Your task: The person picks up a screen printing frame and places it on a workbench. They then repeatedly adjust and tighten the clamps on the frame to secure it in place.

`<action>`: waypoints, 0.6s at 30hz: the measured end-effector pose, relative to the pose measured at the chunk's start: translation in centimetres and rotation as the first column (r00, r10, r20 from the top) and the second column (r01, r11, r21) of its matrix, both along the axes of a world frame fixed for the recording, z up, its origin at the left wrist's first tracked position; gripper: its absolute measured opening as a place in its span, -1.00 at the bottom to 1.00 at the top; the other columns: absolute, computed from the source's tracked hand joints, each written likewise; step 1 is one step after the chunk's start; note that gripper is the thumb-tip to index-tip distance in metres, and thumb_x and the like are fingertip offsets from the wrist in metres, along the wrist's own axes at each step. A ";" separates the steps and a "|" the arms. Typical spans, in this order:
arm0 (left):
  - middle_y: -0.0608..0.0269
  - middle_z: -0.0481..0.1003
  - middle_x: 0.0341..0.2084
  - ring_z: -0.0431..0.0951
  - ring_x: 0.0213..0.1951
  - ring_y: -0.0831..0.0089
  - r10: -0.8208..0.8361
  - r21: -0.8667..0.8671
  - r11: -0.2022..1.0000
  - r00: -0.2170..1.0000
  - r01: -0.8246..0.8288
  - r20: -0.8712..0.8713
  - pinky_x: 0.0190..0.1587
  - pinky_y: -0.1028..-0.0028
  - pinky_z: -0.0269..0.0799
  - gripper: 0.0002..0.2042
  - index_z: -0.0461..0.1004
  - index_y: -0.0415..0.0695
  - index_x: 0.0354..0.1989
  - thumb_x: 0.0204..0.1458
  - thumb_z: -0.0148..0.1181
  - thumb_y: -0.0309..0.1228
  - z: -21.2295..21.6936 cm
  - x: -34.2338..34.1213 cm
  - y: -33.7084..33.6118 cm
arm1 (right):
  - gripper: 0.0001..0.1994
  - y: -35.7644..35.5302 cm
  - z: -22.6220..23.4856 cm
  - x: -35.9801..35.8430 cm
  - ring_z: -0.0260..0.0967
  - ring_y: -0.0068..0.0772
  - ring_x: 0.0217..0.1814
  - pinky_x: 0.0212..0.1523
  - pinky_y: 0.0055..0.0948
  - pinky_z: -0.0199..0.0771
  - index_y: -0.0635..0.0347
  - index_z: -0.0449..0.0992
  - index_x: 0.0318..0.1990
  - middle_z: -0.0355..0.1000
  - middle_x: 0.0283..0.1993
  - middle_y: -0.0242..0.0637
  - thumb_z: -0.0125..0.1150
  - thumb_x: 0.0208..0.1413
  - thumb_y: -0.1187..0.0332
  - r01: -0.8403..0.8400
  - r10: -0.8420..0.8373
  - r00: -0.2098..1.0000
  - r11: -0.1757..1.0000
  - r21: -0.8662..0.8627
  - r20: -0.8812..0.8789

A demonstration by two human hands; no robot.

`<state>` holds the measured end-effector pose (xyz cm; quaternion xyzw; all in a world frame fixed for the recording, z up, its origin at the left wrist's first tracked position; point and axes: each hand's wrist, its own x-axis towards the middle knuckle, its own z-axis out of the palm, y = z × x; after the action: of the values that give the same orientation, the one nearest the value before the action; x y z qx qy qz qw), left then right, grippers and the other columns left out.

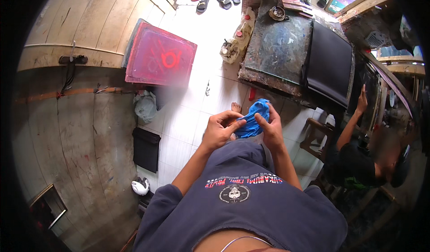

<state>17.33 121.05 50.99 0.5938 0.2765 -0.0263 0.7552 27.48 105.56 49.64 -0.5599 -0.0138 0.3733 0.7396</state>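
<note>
A crumpled bright blue cloth (254, 123) is held up in front of my waist, bunched between both hands. My left hand (220, 131) pinches its left edge between thumb and fingertips. Around its right side wraps my right hand (273, 127), with the thumb pressed on the front and the other fingers partly hidden behind. The cloth's folds hide its full shape. Below it are my dark blue shirt and a bare foot on the floor.
A stained worktable (280, 41) with a black sheet (329, 59) stands ahead right, jugs (242, 35) beside it. A pink-red framed screen (161, 55) is at left. Another person (363, 158) sits at right near a wooden stool (313, 138). Sandals (222, 1) lie far ahead.
</note>
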 end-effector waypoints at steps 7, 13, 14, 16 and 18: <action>0.22 0.61 -0.43 0.57 -0.34 0.60 -0.042 0.209 0.978 0.992 0.017 0.117 -0.26 0.58 0.46 -0.92 0.52 -0.28 -0.26 0.12 0.24 -0.54 -0.4 3.5 6.1 | -0.73 6.4 -0.7 4.0 0.46 -0.69 -0.24 -0.16 -0.62 0.48 0.27 0.47 -0.01 0.52 -0.23 -0.43 0.27 0.15 0.43 -0.016 0.040 0.953 0.996 0.083 -0.300; 0.21 0.60 -0.47 0.58 -0.34 0.59 0.043 0.201 0.977 0.992 -0.066 0.118 -0.23 0.58 0.48 -0.94 0.46 -0.27 -0.26 0.13 0.20 -0.58 -1.1 5.7 12.9 | -0.77 14.3 -1.0 5.0 0.48 -0.67 -0.24 -0.17 -0.63 0.50 0.21 0.49 -0.18 0.53 -0.26 -0.39 0.34 0.01 0.62 0.251 -0.246 0.959 0.968 0.019 -0.140; 0.21 0.60 -0.46 0.59 -0.34 0.58 0.025 0.178 0.983 0.995 -0.042 0.095 -0.22 0.58 0.48 -0.93 0.44 -0.27 -0.26 0.13 0.19 -0.58 -1.0 6.0 14.8 | -0.78 15.8 -0.8 4.9 0.48 -0.67 -0.24 -0.18 -0.63 0.49 0.21 0.48 -0.19 0.53 -0.27 -0.39 0.34 0.01 0.62 0.284 -0.281 0.952 0.959 0.008 -0.118; 0.18 0.59 -0.33 0.57 -0.19 0.51 -0.074 0.005 0.997 0.986 0.074 0.153 -0.09 0.50 0.46 -0.89 0.42 -0.25 -0.24 0.11 0.22 -0.57 -1.2 7.6 18.8 | -0.79 18.3 -0.4 5.0 0.46 -0.67 -0.25 -0.19 -0.63 0.48 0.20 0.47 -0.25 0.53 -0.30 -0.39 0.37 0.00 0.61 0.309 -0.311 0.947 0.951 -0.028 -0.079; 0.18 0.59 -0.26 0.55 -0.10 0.47 -0.196 -0.076 0.974 0.963 0.213 0.183 -0.01 0.45 0.44 -0.84 0.43 -0.24 -0.20 0.08 0.26 -0.54 -1.3 9.1 22.2 | -0.79 20.2 0.4 5.1 0.45 -0.69 -0.27 -0.20 -0.62 0.47 0.20 0.47 -0.27 0.52 -0.32 -0.41 0.38 -0.01 0.59 0.273 -0.276 0.961 0.958 -0.090 -0.030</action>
<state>26.41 143.24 49.67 0.5827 0.1451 -0.0653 0.7970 32.60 125.74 50.02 -0.5794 0.0956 0.2791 0.7598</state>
